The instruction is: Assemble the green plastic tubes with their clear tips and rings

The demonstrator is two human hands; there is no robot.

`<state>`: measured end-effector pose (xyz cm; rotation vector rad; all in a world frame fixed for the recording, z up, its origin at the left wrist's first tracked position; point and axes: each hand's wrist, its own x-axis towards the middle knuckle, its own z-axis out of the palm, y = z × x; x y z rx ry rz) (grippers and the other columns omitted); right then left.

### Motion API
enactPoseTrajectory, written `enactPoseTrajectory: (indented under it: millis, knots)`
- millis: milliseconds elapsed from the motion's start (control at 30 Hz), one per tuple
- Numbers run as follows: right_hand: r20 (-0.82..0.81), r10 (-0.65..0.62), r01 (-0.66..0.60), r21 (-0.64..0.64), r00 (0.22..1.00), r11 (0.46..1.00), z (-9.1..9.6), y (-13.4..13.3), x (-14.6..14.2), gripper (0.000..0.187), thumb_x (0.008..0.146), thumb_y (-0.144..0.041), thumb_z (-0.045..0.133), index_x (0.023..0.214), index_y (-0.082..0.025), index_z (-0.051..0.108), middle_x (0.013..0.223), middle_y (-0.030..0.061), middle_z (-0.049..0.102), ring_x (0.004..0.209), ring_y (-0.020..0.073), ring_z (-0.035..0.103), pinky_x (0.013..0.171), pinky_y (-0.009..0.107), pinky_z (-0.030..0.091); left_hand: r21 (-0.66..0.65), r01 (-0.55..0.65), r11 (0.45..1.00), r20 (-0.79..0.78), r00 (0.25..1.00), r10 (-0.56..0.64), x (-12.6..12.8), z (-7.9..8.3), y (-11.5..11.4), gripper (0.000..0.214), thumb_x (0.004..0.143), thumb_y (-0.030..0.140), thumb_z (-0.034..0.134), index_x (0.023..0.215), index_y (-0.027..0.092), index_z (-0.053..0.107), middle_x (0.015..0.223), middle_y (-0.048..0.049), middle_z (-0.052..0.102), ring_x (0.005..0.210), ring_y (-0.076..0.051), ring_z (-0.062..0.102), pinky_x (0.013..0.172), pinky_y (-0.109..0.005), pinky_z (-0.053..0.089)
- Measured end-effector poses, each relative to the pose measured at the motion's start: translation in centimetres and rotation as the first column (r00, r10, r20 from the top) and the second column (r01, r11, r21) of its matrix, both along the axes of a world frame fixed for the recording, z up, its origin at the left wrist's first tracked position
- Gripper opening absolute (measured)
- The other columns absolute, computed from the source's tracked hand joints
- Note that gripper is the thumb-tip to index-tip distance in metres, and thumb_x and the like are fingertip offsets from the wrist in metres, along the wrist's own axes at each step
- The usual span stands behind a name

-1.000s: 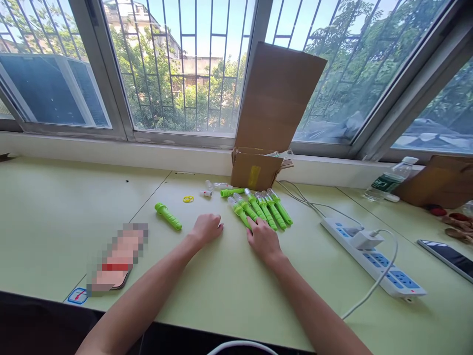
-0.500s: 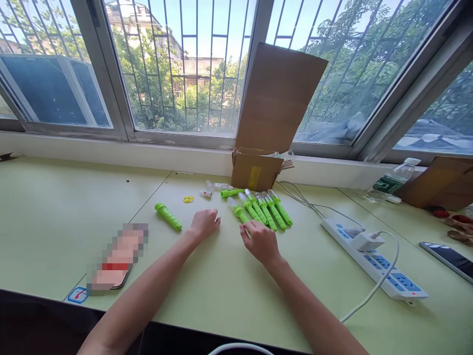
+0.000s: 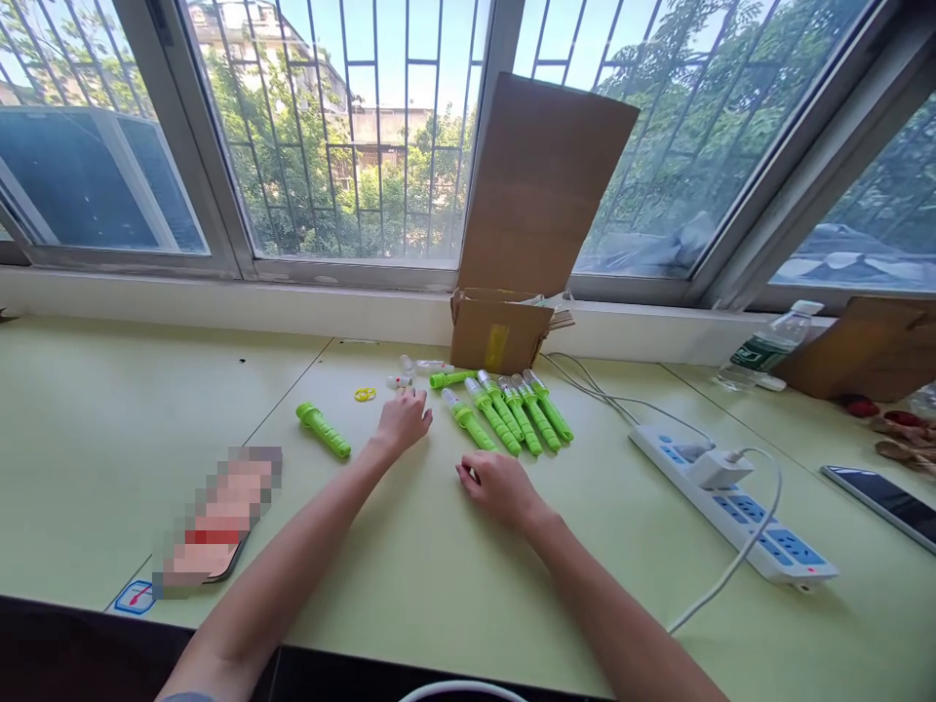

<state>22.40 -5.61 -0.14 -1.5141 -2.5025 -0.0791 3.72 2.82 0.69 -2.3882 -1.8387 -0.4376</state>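
Observation:
My left hand [image 3: 405, 421] reaches over the table with its fingers apart, their tips at a small clear cap with a red mark [image 3: 399, 382]. My right hand [image 3: 503, 485] rests lower on the right, its fingers curled in and nothing visible in them. Just beyond it lies a row of several green light-stick handles with clear tips [image 3: 468, 421]. Another green handle without a clear tip [image 3: 323, 429] lies left of my left hand. Behind the row, one more green handle [image 3: 451, 379] lies sideways. Yellow rings [image 3: 365, 395] and clear tubes [image 3: 431, 367] lie nearby.
An open cardboard box [image 3: 493, 336] stands against the window sill. On the right are a white power strip [image 3: 731, 507] with a plug and cables, a water bottle [image 3: 767, 346] and a dark phone [image 3: 881, 502]. A blurred-out phone [image 3: 219, 517] lies at the left.
My left hand has moved forward to the small clear cap. My right hand has drawn back from the row of green handles. The view has shifted slightly.

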Motion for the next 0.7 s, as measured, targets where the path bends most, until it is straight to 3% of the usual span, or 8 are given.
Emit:
enactPoseTrajectory:
  millis: [167,300,433,533,700]
  knots:
    - [0.009,-0.004,0.004,-0.022,1.0,1.0,0.2,-0.2,-0.1,0.028,0.09,-0.027,0.041,0.071,-0.019,0.059,0.073,0.0021,0.064,0.064,0.012,0.053,0.056,0.026,0.023,0.089,0.021,0.996,0.017,1.0,-0.023,0.6,0.1,2.9,0.035,0.084,0.027,0.046,0.118,0.019,0.052,0.13,-0.0153,0.044,0.12,-0.029,0.04,0.099,-0.043,0.033]
    - [-0.01,-0.002,0.001,-0.026,1.0,1.0,0.2,-0.3,-0.1,0.027,0.09,-0.026,0.04,0.071,-0.019,0.059,0.072,0.0016,0.063,0.063,0.0115,0.052,0.056,0.026,0.024,0.061,0.001,0.998,0.012,1.0,-0.001,1.1,-0.5,4.9,0.056,0.08,0.017,0.046,0.135,0.028,0.038,0.142,-0.0127,0.033,0.132,-0.03,0.027,0.104,-0.049,0.026]
    - [-0.014,0.001,-0.001,-0.033,1.0,0.999,0.1,-0.3,0.0,0.026,0.09,-0.026,0.041,0.072,-0.019,0.059,0.072,0.0013,0.063,0.063,0.0113,0.052,0.057,0.026,0.024,0.009,0.011,1.0,-0.021,1.0,-0.01,1.5,-1.5,6.0,0.07,0.075,0.013,0.05,0.138,0.036,0.032,0.15,-0.0079,0.021,0.139,-0.031,0.012,0.107,-0.054,0.017]
    - [-0.004,-0.002,0.002,-0.041,1.0,0.999,0.0,-0.2,0.0,0.025,0.09,-0.026,0.042,0.074,-0.019,0.059,0.074,0.0014,0.063,0.064,0.0114,0.052,0.056,0.025,0.024,-0.012,0.006,1.0,-0.019,1.0,-0.006,1.7,-1.9,6.2,0.066,0.074,0.015,0.051,0.135,0.031,0.037,0.149,-0.0105,0.022,0.139,-0.031,0.013,0.107,-0.055,0.015]
    - [0.001,-0.006,0.006,-0.036,1.0,0.999,-0.2,-0.1,0.1,0.025,0.09,-0.027,0.042,0.074,-0.019,0.058,0.073,0.0016,0.063,0.063,0.0117,0.052,0.055,0.026,0.023,0.061,0.044,0.997,-0.031,0.999,-0.043,1.7,-1.6,5.5,0.043,0.076,0.014,0.047,0.117,0.022,0.053,0.139,-0.0138,0.037,0.135,-0.029,0.024,0.108,-0.053,0.015]
